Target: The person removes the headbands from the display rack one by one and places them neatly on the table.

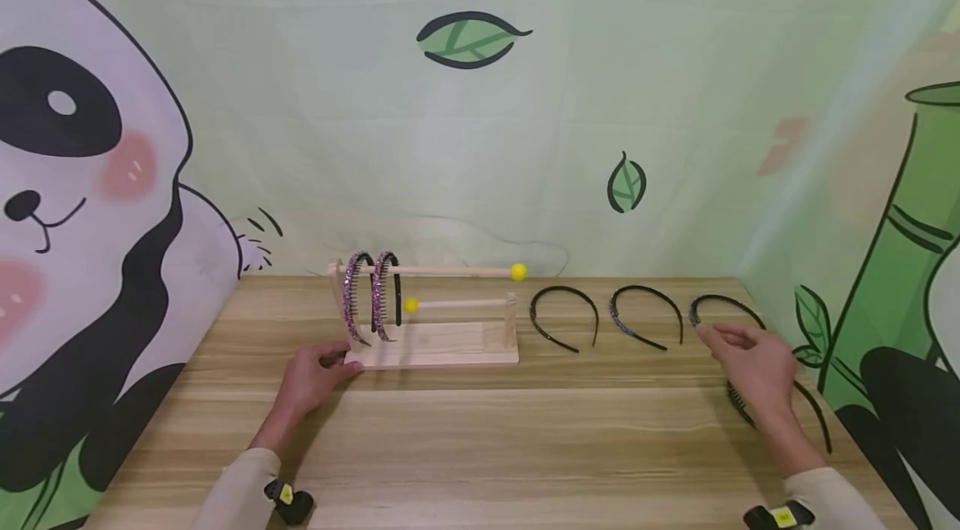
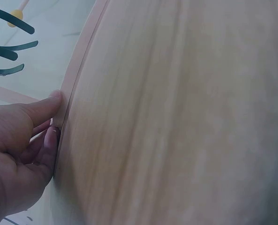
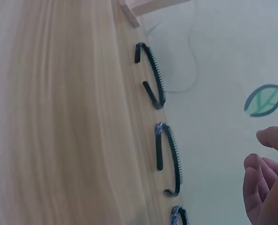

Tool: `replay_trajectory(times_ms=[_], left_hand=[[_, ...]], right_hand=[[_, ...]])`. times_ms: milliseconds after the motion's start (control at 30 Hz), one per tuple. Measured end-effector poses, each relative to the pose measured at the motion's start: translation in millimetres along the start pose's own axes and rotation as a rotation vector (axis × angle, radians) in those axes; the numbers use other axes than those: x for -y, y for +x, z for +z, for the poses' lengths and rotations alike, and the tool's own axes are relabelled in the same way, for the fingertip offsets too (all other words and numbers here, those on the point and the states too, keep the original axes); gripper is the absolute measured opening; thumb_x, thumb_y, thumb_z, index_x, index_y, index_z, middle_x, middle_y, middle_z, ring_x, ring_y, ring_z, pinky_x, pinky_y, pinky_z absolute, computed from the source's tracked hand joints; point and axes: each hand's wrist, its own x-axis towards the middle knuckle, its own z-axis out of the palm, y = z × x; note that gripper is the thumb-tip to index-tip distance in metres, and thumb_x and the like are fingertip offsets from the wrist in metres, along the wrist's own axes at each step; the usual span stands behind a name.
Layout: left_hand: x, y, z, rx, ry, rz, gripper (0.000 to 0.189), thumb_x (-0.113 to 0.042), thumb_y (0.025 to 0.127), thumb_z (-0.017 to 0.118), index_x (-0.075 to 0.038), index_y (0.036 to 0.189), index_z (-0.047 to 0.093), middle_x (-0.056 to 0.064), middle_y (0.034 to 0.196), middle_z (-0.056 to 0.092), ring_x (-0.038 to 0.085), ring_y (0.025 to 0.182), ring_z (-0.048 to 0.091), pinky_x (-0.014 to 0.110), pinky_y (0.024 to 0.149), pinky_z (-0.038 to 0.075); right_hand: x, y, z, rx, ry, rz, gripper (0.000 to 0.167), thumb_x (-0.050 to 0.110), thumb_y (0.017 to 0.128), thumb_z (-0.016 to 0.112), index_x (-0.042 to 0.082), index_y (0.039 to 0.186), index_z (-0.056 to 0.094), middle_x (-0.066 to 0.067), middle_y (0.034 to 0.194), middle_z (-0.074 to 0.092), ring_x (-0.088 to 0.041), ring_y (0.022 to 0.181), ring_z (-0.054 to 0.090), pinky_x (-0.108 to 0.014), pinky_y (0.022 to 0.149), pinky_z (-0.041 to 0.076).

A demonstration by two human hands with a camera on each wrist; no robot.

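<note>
At its left front corner, the pale wooden rack is pinched by my left hand, thumb over the base edge. Two headbands with purple glitter hang side by side on the upper rod's left part. My right hand hovers at the right, its fingers loosely bent. Thumb and fingers stand apart with nothing between them in the right wrist view. Just beyond its fingertips in the head view lies a black headband with bluish glitter. Another black headband is partly hidden behind that hand.
Two more dark headbands, a plain-looking one and a bluish-glittered one, lie right of the rack. Yellow balls cap the rods. A printed cloth hangs behind the wooden table.
</note>
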Motion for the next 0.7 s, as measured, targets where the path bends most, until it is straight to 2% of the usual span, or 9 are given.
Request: replay_trajectory(times_ms=[67, 167, 233, 367, 533, 700], left_hand=[[0.2, -0.1, -0.1, 0.000, 0.000, 0.000, 0.048, -0.025, 0.092, 0.078, 0.001, 0.131, 0.067, 0.020, 0.127, 0.069, 0.033, 0.110, 0.067, 0.050, 0.094, 0.053], [0.4, -0.1, -0.3, 0.000, 0.000, -0.003, 0.048, -0.026, 0.092, 0.078, 0.001, 0.130, 0.067, 0.020, 0.127, 0.069, 0.033, 0.110, 0.067, 0.050, 0.094, 0.053], [0.2, -0.2, -0.5, -0.001, 0.002, -0.001, 0.048, -0.026, 0.092, 0.078, 0.001, 0.130, 0.067, 0.021, 0.127, 0.069, 0.033, 0.110, 0.067, 0.050, 0.094, 0.053], [-0.9, -0.9, -1.1, 0.000, 0.006, -0.002, 0.048, -0.026, 0.093, 0.078, 0.001, 0.131, 0.067, 0.021, 0.128, 0.069, 0.034, 0.111, 0.067, 0.051, 0.095, 0.053], [-2.4, -1.2, -1.1, 0.008, 0.005, -0.003, 0.049, -0.027, 0.093, 0.078, 0.001, 0.132, 0.066, 0.021, 0.129, 0.068, 0.034, 0.112, 0.066, 0.051, 0.096, 0.052], [-2.3, -1.1, -0.4, 0.006, 0.005, 0.000, 0.048, -0.025, 0.093, 0.077, 0.001, 0.132, 0.066, 0.022, 0.129, 0.068, 0.035, 0.113, 0.066, 0.051, 0.096, 0.052]], right_hand=[[4, 1.1, 3, -0.015, 0.046, -0.024, 0.054, 0.046, 0.090, 0.076, 0.004, 0.124, 0.073, 0.001, 0.098, 0.078, 0.016, 0.069, 0.059, -0.013, 0.061, 0.049], [9, 1.9, 9, -0.026, 0.117, -0.090, 0.051, 0.042, 0.089, 0.079, 0.006, 0.125, 0.073, 0.027, 0.088, 0.069, 0.017, 0.076, 0.059, -0.009, 0.065, 0.048], [13, 1.6, 14, -0.016, 0.160, -0.138, 0.050, 0.039, 0.090, 0.080, 0.006, 0.126, 0.072, 0.035, 0.086, 0.063, 0.016, 0.079, 0.061, -0.009, 0.067, 0.049], [27, -0.9, 23, 0.022, 0.189, -0.208, 0.047, 0.037, 0.092, 0.078, 0.006, 0.127, 0.072, 0.033, 0.092, 0.065, 0.012, 0.086, 0.062, -0.010, 0.069, 0.049], [45, -3.7, 36, 0.045, 0.234, -0.222, 0.047, 0.038, 0.092, 0.078, 0.006, 0.126, 0.072, 0.028, 0.096, 0.068, 0.006, 0.091, 0.062, -0.010, 0.075, 0.049], [64, -6.5, 50, 0.078, 0.291, -0.290, 0.040, 0.031, 0.092, 0.079, 0.006, 0.123, 0.074, 0.007, 0.106, 0.076, 0.003, 0.090, 0.065, -0.012, 0.078, 0.051]])
